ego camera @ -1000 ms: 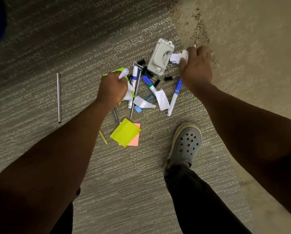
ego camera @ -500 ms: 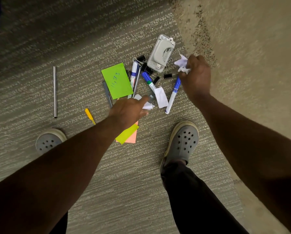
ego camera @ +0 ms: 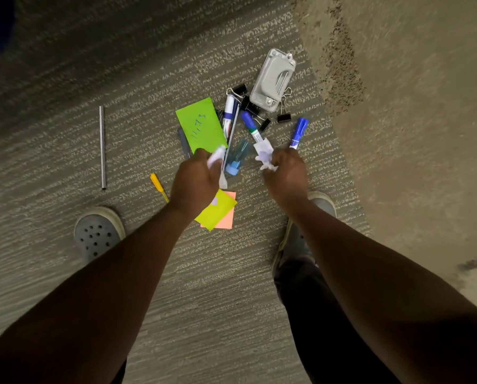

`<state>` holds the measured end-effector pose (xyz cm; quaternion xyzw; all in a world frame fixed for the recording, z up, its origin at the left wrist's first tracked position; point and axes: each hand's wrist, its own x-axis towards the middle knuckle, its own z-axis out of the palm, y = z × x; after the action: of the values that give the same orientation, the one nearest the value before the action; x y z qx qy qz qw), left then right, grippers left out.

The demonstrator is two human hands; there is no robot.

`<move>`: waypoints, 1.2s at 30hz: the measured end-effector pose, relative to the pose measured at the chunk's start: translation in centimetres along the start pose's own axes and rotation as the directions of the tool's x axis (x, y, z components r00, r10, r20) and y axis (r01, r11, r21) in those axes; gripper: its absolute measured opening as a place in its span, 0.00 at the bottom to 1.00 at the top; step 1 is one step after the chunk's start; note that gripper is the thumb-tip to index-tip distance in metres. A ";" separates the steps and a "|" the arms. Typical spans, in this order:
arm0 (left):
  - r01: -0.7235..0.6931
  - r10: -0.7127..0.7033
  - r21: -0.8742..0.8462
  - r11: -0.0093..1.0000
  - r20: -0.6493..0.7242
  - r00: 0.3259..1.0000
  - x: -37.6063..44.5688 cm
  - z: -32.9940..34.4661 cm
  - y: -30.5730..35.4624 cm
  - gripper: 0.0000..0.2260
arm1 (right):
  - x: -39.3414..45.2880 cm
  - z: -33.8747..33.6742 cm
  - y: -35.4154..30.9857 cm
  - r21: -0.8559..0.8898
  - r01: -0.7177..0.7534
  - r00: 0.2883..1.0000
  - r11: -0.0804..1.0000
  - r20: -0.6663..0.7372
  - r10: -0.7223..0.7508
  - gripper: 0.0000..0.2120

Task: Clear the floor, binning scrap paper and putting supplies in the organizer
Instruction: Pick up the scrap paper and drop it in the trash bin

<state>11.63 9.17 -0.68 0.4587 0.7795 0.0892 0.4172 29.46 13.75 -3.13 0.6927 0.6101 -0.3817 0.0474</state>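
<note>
Bending over the carpet, a person grips crumpled scrap point(ego camera: 215, 159) in the left hand point(ego camera: 194, 181) and more scrap point(ego camera: 264, 155) in the right hand point(ego camera: 285, 176); markers point(ego camera: 298, 133), clips point(ego camera: 283, 116) and notes point(ego camera: 201, 124) remain on the floor, nothing binned yet.

Office-like setting: ribbed carpet point(ego camera: 65, 151), markers point(ego camera: 298, 133), binder clips point(ego camera: 284, 117), sticky notes point(ego camera: 216, 210).

A: From my station the feed is dim and warm, brightest on the bare floor point(ego camera: 414, 112) at upper right.

B: I see heavy shadow over both forearms and the top-left corner.

A: The carpet point(ego camera: 93, 151) lines bow at the edges, wide-angle bending. The hands point(ego camera: 196, 181) look slightly motion-smeared; the clutter stays fairly sharp.
</note>
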 end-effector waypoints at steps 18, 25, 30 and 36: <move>0.517 -0.456 -0.235 0.823 0.269 0.849 -10.8 -5.5 -5.7 0.08 | -9.6 1.4 -3.4 0.099 -0.268 0.915 0.958 0.339 0.220 0.10; 0.517 -0.407 -0.343 0.784 0.344 0.846 -12.7 -9.2 -5.6 0.14 | -12.1 1.5 -10.4 0.403 -0.377 0.867 0.834 0.470 0.165 0.14; 0.489 -0.419 -0.437 0.755 0.253 0.872 -13.3 -12.2 -5.7 0.08 | -12.5 1.8 -16.4 0.562 -0.666 0.735 0.491 0.607 0.303 0.20; 0.472 -0.506 -0.551 0.688 0.100 0.856 -12.0 -18.7 -6.8 0.11 | -11.9 1.2 -22.8 0.493 -0.857 0.509 0.150 0.767 0.391 0.21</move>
<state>-3.67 0.45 14.49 0.0894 0.8244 0.2118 0.5173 9.22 9.23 12.17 0.6946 -0.0585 -0.7169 0.0085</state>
